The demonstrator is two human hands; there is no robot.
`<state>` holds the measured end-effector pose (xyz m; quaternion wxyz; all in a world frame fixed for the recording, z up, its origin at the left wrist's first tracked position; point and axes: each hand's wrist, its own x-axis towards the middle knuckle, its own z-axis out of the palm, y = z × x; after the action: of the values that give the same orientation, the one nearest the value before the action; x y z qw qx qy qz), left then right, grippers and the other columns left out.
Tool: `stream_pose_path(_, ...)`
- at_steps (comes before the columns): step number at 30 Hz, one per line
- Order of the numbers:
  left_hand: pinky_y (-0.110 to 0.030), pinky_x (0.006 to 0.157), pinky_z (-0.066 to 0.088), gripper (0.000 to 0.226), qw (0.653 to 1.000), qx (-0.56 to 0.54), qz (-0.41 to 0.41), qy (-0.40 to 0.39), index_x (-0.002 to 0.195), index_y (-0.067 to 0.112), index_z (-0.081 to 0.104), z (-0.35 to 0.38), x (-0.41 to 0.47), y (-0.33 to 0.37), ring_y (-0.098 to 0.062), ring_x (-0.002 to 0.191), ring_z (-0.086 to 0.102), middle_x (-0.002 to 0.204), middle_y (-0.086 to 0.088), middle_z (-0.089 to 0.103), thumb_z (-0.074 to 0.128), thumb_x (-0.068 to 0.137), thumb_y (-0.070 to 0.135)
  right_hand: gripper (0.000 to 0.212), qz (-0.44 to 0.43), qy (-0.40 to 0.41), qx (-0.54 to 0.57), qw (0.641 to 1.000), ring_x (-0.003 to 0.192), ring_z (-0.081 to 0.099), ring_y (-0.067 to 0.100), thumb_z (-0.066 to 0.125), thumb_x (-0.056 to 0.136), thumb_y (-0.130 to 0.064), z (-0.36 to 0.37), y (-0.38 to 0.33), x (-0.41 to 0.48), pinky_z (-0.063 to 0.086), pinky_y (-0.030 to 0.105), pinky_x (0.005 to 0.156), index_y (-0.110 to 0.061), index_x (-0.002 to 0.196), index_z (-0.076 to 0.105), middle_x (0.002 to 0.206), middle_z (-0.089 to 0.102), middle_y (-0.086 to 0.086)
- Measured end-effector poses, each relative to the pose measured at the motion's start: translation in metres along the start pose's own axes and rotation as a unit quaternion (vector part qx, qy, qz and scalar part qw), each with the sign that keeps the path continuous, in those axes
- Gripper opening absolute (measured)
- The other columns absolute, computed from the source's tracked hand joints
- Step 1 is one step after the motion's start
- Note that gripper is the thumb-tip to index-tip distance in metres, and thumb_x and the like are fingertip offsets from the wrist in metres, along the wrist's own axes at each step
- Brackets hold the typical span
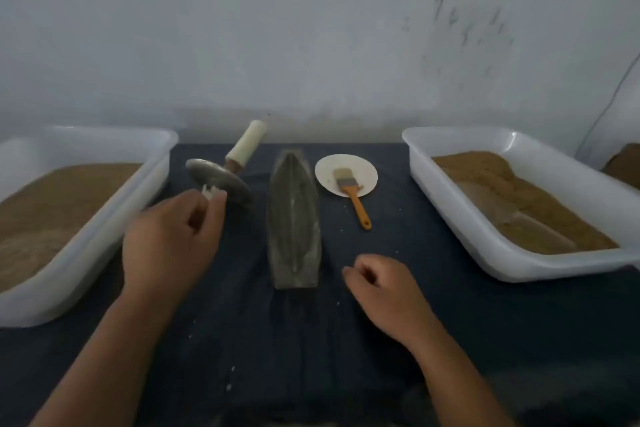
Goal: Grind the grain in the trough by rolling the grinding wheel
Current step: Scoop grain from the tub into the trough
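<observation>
The boat-shaped grey metal trough (294, 218) lies lengthwise in the middle of the dark blue cloth; I cannot make out grain inside it. Left of it the grinding wheel (221, 182), a grey disc on an axle, leans tilted, with its cream far handle (247, 142) pointing up and away. My left hand (173, 239) is at the wheel's near side, its fingers and thumb pinching the white near handle end (209, 191). My right hand (384, 288) rests on the cloth just right of the trough's near end, loosely curled and holding nothing.
A white tub (104, 218) of brown grain stands at the left, and another white tub (460, 218) of brown meal at the right. A small white plate (329, 166) right of the trough carries an orange-handled brush (353, 194). A wall closes the back.
</observation>
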<state>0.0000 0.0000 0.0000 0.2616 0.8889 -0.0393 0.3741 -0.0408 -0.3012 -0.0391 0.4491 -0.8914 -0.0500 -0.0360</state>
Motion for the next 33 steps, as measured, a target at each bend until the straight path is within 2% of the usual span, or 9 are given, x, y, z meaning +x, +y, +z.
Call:
stream_pose_path(3, -0.024, 0.046, 0.035, 0.044, 0.993, 0.051, -0.109, -0.007, 0.063, 0.03, 0.05, 0.015, -0.006, -0.016, -0.006, 0.043, 0.048, 0.052, 0.01, 0.05, 0.064, 0.099, 0.053, 0.039, 0.027, -0.122, -0.159, 0.979, 0.065, 0.062, 0.012, 0.059, 0.096, -0.05, -0.003, -0.012, 0.028, 0.044, 0.029, 0.057, -0.017, 0.076, 0.06, 0.073, 0.064, -0.001)
stream_pose_path(7, -0.026, 0.051, 0.036, 0.035, 0.989, 0.094, -0.107, -0.034, 0.075, 0.034, 0.051, 0.023, -0.01, -0.022, -0.005, 0.059, 0.05, 0.073, 0.014, 0.052, 0.062, 0.094, 0.062, 0.039, 0.021, -0.155, -0.217, 0.964, 0.067, 0.063, 0.017, 0.059, 0.097, -0.045, 0.0, -0.021, 0.044, 0.044, 0.036, 0.056, -0.017, 0.071, 0.059, 0.071, 0.063, 0.001)
stream_pose_path(9, -0.035, 0.064, 0.047, 0.028, 0.987, 0.095, -0.116, -0.052, 0.093, 0.035, 0.056, 0.023, -0.006, -0.025, -0.013, 0.079, 0.054, 0.095, 0.009, 0.055, 0.068, 0.091, 0.06, 0.038, -0.01, -0.107, -0.24, 0.965, 0.063, 0.06, 0.013, 0.059, 0.096, -0.046, 0.005, -0.014, 0.038, 0.042, 0.034, 0.052, -0.019, 0.069, 0.058, 0.067, 0.061, -0.001)
stream_pose_path(13, -0.058, 0.093, 0.052, 0.07, 0.969, 0.12, -0.168, -0.135, 0.138, 0.022, 0.053, 0.027, -0.003, -0.031, -0.037, 0.117, 0.055, 0.133, -0.015, 0.054, 0.074, 0.084, 0.063, 0.042, -0.053, 0.036, -0.134, 0.989, 0.058, 0.055, 0.012, 0.063, 0.099, -0.042, 0.01, -0.006, 0.025, 0.041, 0.035, 0.051, -0.022, 0.065, 0.051, 0.06, 0.055, -0.004)
stream_pose_path(16, -0.06, 0.091, 0.054, 0.077, 0.956, 0.119, -0.186, -0.193, 0.148, 0.019, 0.048, 0.026, 0.003, -0.033, -0.042, 0.116, 0.059, 0.135, -0.018, 0.057, 0.075, 0.087, 0.058, 0.044, -0.097, 0.12, -0.058, 0.986, 0.055, 0.053, 0.019, 0.065, 0.102, -0.032, 0.002, -0.018, 0.018, 0.046, 0.046, 0.057, -0.014, 0.064, 0.051, 0.058, 0.052, 0.001)
stream_pose_path(19, -0.061, 0.087, 0.056, 0.071, 0.957, 0.078, -0.195, -0.198, 0.146, 0.022, 0.048, 0.023, 0.006, -0.039, -0.043, 0.112, 0.06, 0.129, -0.017, 0.059, 0.074, 0.088, 0.054, 0.042, -0.127, 0.175, -0.057, 0.975, 0.055, 0.054, 0.014, 0.063, 0.102, -0.041, -0.036, -0.037, 0.013, 0.047, 0.03, 0.053, -0.024, 0.066, 0.052, 0.059, 0.053, -0.003)
stream_pose_path(23, -0.062, 0.089, 0.054, 0.077, 0.955, 0.066, -0.194, -0.213, 0.148, 0.021, 0.044, 0.026, 0.0, -0.041, -0.044, 0.117, 0.059, 0.135, -0.018, 0.057, 0.076, 0.087, 0.056, 0.033, -0.019, 0.237, -0.167, 0.957, 0.066, 0.063, 0.004, 0.058, 0.094, -0.066, -0.158, -0.032, 0.02, 0.05, 0.031, 0.061, -0.034, 0.086, 0.066, 0.075, 0.068, -0.012)
stream_pose_path(28, -0.067, 0.096, 0.052, 0.099, 0.952, 0.1, -0.169, -0.235, 0.159, 0.03, 0.023, 0.031, -0.006, -0.041, -0.045, 0.13, 0.051, 0.149, -0.018, 0.046, 0.076, 0.082, 0.064, 0.049, 0.283, 0.002, -0.469, 0.837, 0.091, 0.063, 0.017, 0.06, 0.097, -0.062, -0.267, 0.037, 0.042, 0.046, 0.032, 0.071, -0.016, 0.108, 0.071, 0.111, 0.071, 0.003)
stream_pose_path(33, -0.068, 0.089, 0.054, 0.115, 0.957, 0.127, -0.151, -0.213, 0.16, 0.036, 0.014, 0.047, -0.011, -0.06, -0.046, 0.123, 0.056, 0.142, -0.017, 0.052, 0.084, 0.072, 0.061, 0.052, 0.285, -0.077, -0.5, 0.814, 0.085, 0.062, 0.012, 0.056, 0.091, -0.077, -0.275, 0.085, 0.056, 0.043, 0.028, 0.068, -0.026, 0.095, 0.063, 0.095, 0.067, -0.005)
